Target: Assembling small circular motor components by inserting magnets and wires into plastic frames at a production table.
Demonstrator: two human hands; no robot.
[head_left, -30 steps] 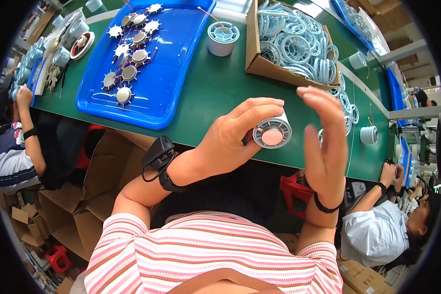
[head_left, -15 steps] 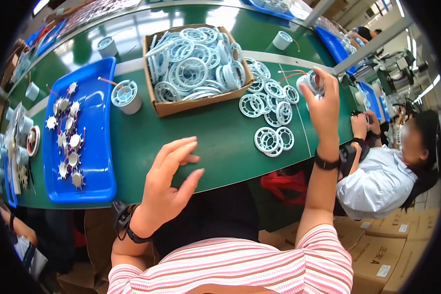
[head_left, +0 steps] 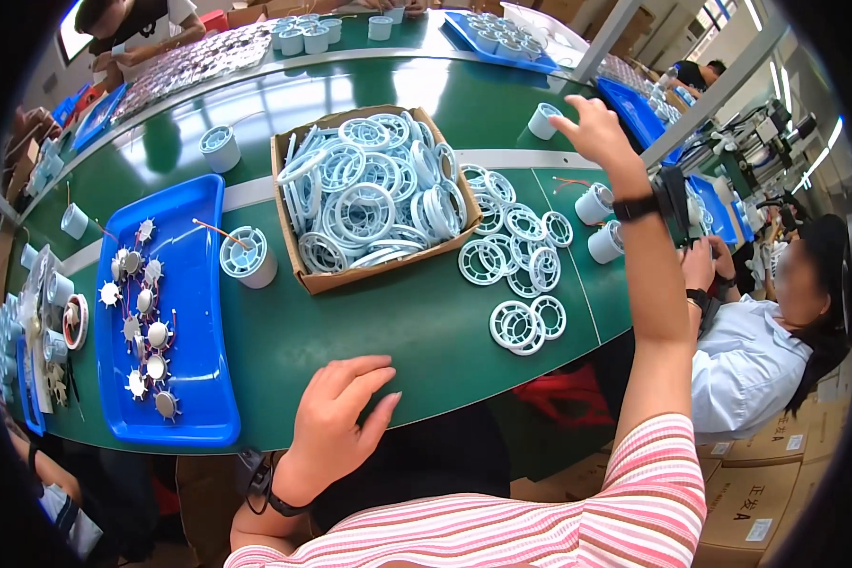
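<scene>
My right hand (head_left: 596,137) reaches over the far right part of the bench, its fingers apart and empty. Its thumb is close to a pale blue plastic cylinder (head_left: 542,122) standing on the green surface; I cannot tell whether they touch. Nearer along that arm stand two more such cylinders, one (head_left: 593,204) with a reddish wire and another (head_left: 605,243). My left hand (head_left: 336,426) hovers at the near edge, fingers loosely bent, thumb apart, holding nothing. Between the hands lie several flat, spoked pale rings (head_left: 515,326), some overlapping.
A cardboard box (head_left: 388,267) heaped with pale rings stands mid-bench. Left of it are a wired cylinder (head_left: 248,257) and a blue tray (head_left: 194,398) of small wired round parts (head_left: 158,334). A co-worker (head_left: 753,331) sits close on the right; another person (head_left: 137,33) works across the bench.
My right hand has let go of the wired cylinder, now standing on the bench, and moved farther out toward another. The view has tilted up; my left hand stays near the edge, empty.
</scene>
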